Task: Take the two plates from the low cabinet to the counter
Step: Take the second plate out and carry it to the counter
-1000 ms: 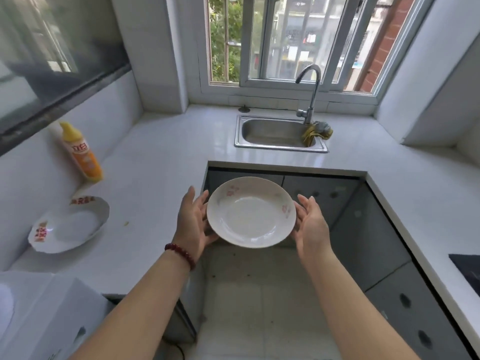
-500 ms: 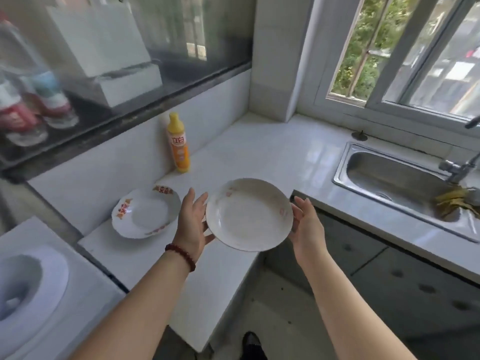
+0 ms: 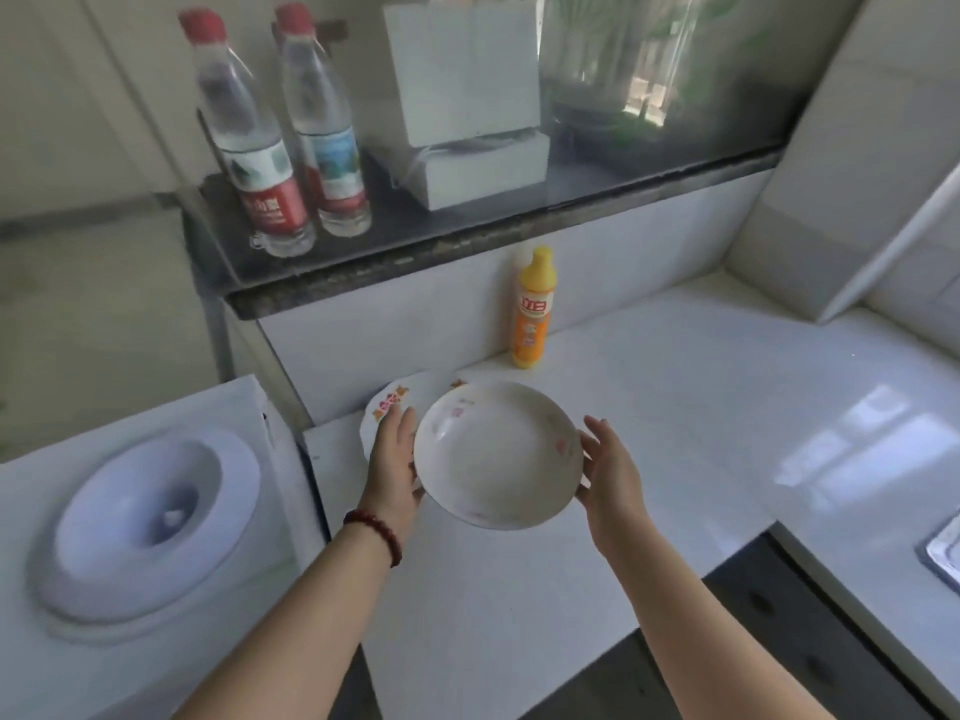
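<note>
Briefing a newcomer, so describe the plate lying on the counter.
At the left end of the white counter, left of the yellow bottle, a plate lies behind the left hand and held plate. Its rim motifs are bold red; the held plate's are faint pink.

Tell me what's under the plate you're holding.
Beneath the held plate lies a second plate with red-orange rim marks, resting on the white counter. Only its left edge shows past the left hand; the rest, and any gap between the plates, is covered.
</note>
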{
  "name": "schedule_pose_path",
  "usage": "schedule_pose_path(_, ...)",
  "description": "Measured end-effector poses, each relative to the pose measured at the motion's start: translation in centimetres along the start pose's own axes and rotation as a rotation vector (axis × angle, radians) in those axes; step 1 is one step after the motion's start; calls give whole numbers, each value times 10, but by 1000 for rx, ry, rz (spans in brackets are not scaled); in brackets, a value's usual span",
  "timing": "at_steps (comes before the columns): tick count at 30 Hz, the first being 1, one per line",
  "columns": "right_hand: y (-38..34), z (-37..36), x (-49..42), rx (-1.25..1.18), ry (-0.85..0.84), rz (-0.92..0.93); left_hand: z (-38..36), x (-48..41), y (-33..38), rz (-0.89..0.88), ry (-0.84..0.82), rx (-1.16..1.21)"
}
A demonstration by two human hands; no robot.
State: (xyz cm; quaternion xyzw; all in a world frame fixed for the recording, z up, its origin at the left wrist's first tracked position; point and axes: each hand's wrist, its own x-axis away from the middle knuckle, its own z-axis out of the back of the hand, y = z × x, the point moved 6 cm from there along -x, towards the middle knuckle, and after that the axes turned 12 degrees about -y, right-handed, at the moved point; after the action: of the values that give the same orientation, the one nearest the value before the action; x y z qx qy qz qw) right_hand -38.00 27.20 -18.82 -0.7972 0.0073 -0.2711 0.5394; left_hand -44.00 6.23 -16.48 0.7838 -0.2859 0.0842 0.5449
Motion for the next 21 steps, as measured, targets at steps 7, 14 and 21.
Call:
schedule_pose_path(7, 7, -40, -46, 137, -68, -15, 33, -26, 11, -86, 61, -39)
schedule_pose_path(14, 14, -58, -94, 217, -121, -70, 50, -58, 9, -97, 148, -28)
schedule_pose_path(21, 18, -71, -139, 323, -220, -117, 56, -85, 8, -142, 241, -13)
